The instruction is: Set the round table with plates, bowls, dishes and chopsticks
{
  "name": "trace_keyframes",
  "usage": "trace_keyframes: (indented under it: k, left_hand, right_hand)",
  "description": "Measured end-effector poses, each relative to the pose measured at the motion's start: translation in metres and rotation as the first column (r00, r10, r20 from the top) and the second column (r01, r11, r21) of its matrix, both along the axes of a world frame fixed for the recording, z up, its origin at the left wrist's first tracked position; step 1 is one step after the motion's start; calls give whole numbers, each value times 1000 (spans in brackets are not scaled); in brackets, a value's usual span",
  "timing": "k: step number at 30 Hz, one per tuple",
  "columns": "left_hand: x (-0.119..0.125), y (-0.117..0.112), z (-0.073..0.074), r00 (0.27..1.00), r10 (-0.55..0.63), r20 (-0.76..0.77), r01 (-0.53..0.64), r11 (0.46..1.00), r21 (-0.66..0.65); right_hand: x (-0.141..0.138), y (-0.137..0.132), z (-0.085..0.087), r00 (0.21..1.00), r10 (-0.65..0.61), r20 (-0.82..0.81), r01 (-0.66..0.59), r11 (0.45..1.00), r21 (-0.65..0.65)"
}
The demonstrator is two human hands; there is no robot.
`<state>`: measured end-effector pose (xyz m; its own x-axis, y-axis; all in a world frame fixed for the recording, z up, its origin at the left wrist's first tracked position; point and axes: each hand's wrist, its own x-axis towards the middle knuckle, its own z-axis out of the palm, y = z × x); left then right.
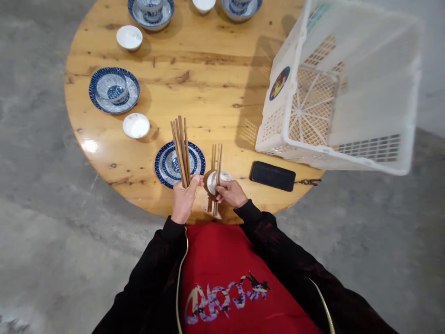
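Observation:
My left hand (185,198) is closed around a bundle of several wooden chopsticks (181,153), their far ends fanning out over a blue-and-white plate (159,167). A bowl with the same pattern (175,162) sits on that plate, partly hidden by the bundle. My right hand (231,192) grips a pair of chopsticks (219,162) near the middle, pointing away from me. Beneath that pair is a small white bowl (225,176), partly covered by my fingers.
A tall white plastic basket (274,125) stands at the right of the round wooden table (208,93). Nearer me lies a black phone (273,176) with keys (308,182) beside it. A blue-rimmed plate (132,99) holding a bowl and small white bowls (136,125) line the left side; more dishes (153,25) stand farther back.

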<state>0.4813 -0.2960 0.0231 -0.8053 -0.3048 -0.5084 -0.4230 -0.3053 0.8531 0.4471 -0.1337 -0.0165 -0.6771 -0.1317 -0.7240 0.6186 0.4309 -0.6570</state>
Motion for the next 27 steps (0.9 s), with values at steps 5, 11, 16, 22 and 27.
trace_keyframes:
  k: [5, 11, 16, 22, 27]
  left_hand:
    - [1, -8, 0, 1000, -10, -4, 10, 1000, -2]
    - [-1, -17, -3, 1000, -16, -15, 15, 1000, -11]
    - [-2, -21, -4, 999, -41, -12, 41, 999, -6]
    - [-5, -26, -4, 997, -73, 4, 73, 997, -1]
    - [-5, -32, -5, 995, -98, -5, 98, 995, 0]
  right_hand:
    - [2, -8, -3, 999, -45, 18, 45, 999, 5]
    - [3, -12, 0, 995, -98, 35, 97, 995, 3]
    - [6, -15, 1, 988, -147, 40, 146, 989, 19]
    - [9, -19, 2, 982, -187, 31, 186, 982, 43]
    - [11, -20, 0, 984, -178, 3, 177, 980, 90]
